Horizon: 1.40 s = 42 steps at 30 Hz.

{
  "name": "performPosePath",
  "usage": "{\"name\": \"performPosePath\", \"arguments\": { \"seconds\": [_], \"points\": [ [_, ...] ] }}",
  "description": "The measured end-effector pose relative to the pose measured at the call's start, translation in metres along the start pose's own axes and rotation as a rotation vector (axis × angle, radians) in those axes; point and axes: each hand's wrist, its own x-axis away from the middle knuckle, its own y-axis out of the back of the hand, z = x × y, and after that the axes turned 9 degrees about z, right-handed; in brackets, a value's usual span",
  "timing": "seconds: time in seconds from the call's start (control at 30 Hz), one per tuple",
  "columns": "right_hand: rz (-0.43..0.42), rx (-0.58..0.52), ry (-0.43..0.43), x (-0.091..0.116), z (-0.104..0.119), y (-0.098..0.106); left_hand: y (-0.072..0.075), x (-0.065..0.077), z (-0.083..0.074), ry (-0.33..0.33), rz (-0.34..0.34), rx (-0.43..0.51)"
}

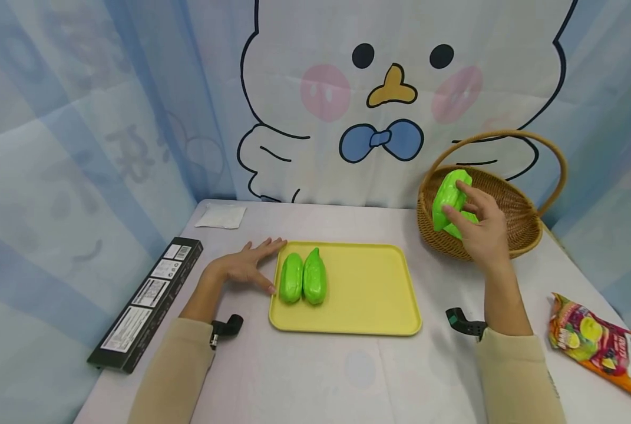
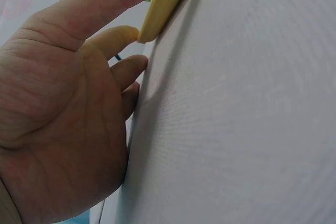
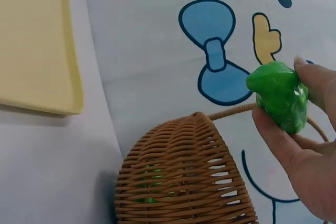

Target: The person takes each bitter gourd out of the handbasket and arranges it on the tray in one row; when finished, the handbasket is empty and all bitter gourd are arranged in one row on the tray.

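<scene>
My right hand pinches a glossy, bright green toy vegetable, long and ridged, between thumb and fingers over the wicker basket. Below it, partly hidden by the hand, another green piece shows in the basket. In the right wrist view the held toy vegetable is seen end-on, above the basket's woven side. Two similar green toy vegetables lie side by side at the left end of the yellow tray. My left hand, fingers spread, touches the tray's left rim.
A long black box with white labels lies on the table's left side. Behind it is a flat white packet. An orange snack bag lies at the right. A printed curtain hangs along the back.
</scene>
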Motion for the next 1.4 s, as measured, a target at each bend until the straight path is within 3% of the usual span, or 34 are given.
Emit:
{"name": "performPosePath", "arguments": {
  "seconds": [0.13,0.3,0.5,0.7,1.1,1.4],
  "points": [
    [0.044,0.000,0.052,0.003,0.008,-0.008,0.001,0.001,-0.002,0.006,-0.001,0.000],
    [0.175,-0.048,0.109,0.007,0.016,-0.021,0.001,0.003,-0.002,0.006,-0.003,-0.004],
    [0.337,-0.092,0.078,0.007,0.014,-0.037,0.000,0.002,-0.001,0.000,-0.002,0.001],
    [0.442,-0.087,0.057,0.009,0.011,-0.053,0.000,0.000,-0.002,-0.004,0.004,-0.009],
    [0.639,-0.034,-0.001,0.015,0.006,-0.092,0.001,0.003,-0.003,-0.013,0.005,-0.007],
    [0.725,-0.010,0.025,0.023,0.006,-0.115,0.001,0.003,-0.004,-0.016,0.004,-0.007]
  ]
}}
